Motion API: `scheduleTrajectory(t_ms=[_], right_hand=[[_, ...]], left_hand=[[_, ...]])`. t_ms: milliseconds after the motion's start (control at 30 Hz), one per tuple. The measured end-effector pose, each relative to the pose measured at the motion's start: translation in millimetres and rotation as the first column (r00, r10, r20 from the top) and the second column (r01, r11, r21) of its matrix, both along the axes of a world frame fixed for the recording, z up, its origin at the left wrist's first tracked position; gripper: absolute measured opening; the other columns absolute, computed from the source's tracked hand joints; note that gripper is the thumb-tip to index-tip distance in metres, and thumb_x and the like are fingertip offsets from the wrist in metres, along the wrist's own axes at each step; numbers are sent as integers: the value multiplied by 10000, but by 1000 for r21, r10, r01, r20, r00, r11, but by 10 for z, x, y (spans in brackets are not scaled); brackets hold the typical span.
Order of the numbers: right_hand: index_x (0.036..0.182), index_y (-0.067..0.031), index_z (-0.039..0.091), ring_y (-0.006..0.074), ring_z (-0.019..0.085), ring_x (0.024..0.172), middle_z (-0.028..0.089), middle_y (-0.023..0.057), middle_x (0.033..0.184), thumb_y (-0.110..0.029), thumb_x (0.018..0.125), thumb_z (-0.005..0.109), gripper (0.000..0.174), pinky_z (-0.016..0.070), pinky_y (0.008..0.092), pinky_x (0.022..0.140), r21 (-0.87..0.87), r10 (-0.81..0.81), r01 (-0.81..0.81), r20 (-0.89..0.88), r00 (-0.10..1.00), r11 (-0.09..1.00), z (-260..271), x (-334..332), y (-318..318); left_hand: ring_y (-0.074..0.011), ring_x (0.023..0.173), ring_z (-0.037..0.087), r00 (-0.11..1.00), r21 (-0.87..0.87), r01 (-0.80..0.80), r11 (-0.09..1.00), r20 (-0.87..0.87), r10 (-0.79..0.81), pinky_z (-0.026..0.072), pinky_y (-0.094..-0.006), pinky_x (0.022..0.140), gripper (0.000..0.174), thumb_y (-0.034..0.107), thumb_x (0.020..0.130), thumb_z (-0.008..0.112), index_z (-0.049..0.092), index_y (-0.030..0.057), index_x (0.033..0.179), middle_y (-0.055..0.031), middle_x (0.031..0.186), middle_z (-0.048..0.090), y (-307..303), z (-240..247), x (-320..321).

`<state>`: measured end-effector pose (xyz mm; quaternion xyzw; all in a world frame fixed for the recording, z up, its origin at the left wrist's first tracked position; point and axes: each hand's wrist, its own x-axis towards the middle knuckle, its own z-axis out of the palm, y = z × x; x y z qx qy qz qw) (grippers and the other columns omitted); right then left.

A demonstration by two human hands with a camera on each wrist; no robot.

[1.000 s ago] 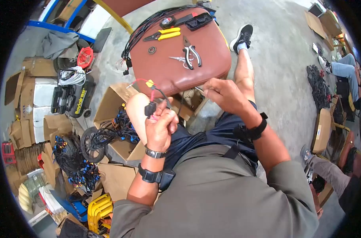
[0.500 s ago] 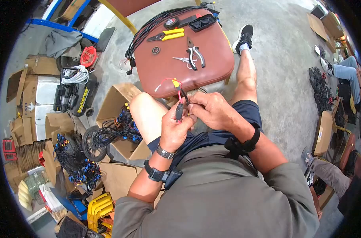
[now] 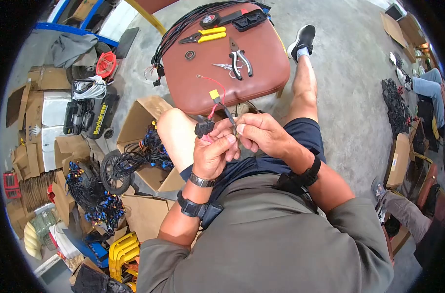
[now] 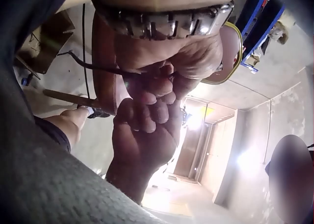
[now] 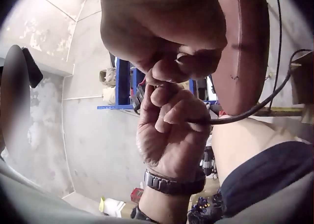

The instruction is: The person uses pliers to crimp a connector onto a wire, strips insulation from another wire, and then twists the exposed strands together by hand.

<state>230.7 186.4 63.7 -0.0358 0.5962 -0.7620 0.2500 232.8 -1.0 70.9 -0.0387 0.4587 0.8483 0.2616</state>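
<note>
My left hand [image 3: 212, 152] grips a wire harness in front of the seat edge, its black connector [image 3: 204, 127] beside the thumb. A yellow connector [image 3: 214, 94] and a thin red wire [image 3: 223, 88] stick out beyond the fingers. My right hand [image 3: 265, 134] pinches the dark cable close to the left fingertips. In the right wrist view a black cable [image 5: 240, 119] runs from the left hand [image 5: 174, 135] off to the side, and the right hand [image 5: 164, 32] meets its fingertips. What lies between the fingertips is mostly hidden.
On the red-brown seat [image 3: 183, 93] lie yellow-handled strippers [image 3: 211, 35], pliers [image 3: 240, 61], small scissors [image 3: 223, 66], a ring [image 3: 190, 55] and a black tray [image 3: 249, 20]. Black cables [image 3: 171, 36] drape over its left edge. An open cardboard box [image 3: 144, 117] of wiring stands left of the knee.
My right hand has come in from the right to meet the left and now pinches the cable. The harness has turned in the left hand, and its yellow connector now points up over the seat.
</note>
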Motion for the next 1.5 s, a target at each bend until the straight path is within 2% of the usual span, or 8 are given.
scheduleTrajectory(t_ms=[167,267,400,867,1067,1167,1267,1500], right_hand=[[841,4,647,152,604,603,645,70,680,-194,929,589,224,484,315,571,228,-5,30,-110,994,973,68,-8,2],[832,24,649,113,583,610,654,89,698,-157,904,653,195,468,289,564,380,-8,196,-443,897,904,2,-24,32],[818,21,647,104,581,599,651,76,670,-165,905,673,207,463,290,539,417,76,102,-389,918,903,51,-91,89],[848,-21,612,62,560,588,649,21,729,-128,995,544,195,459,216,540,-156,80,-82,-21,997,984,23,-49,20],[846,-9,623,71,576,606,670,36,767,-87,952,546,153,475,226,556,-63,54,-58,-70,996,996,115,-97,-3],[828,-4,626,76,584,613,675,38,754,-62,903,558,117,483,238,560,8,55,-54,-108,993,998,179,-126,26],[803,-1,621,79,589,613,675,36,734,-61,870,576,101,484,248,556,52,43,-37,-113,993,998,189,-137,20],[774,3,586,166,614,565,632,103,656,-63,827,614,90,478,323,533,188,-57,114,-285,957,976,96,-82,-48]], left_hand=[[-72,492,505,997,-285,-40,958,-69,21,438,-221,465,219,4,884,637,655,-46,1096,-9,661,586,-11,16,30],[-49,502,512,996,-419,-38,907,-85,2,414,-197,443,200,-18,873,648,673,-34,1070,6,665,596,31,71,46],[-37,516,505,988,-508,-63,859,-154,-19,414,-193,445,225,-44,866,644,672,-16,1088,18,677,589,84,53,66],[-79,468,424,992,193,-4,981,121,-20,385,-248,437,364,-51,844,607,557,-51,1205,16,670,483,-95,72,-7],[-73,450,420,997,-15,7,1000,78,-5,342,-214,397,181,-13,879,563,480,35,1032,-75,749,573,-77,133,-35],[-66,466,421,995,-47,-36,998,90,40,375,-233,426,331,-44,856,599,573,-88,1183,13,685,532,-63,134,-38],[-75,443,406,999,-119,13,993,35,-9,339,-223,405,285,10,894,552,535,-66,1168,-105,741,594,-69,110,-56],[-83,435,385,998,-133,-37,990,-56,30,338,-242,408,281,18,889,547,561,-31,1165,-48,653,529,5,143,-46]])
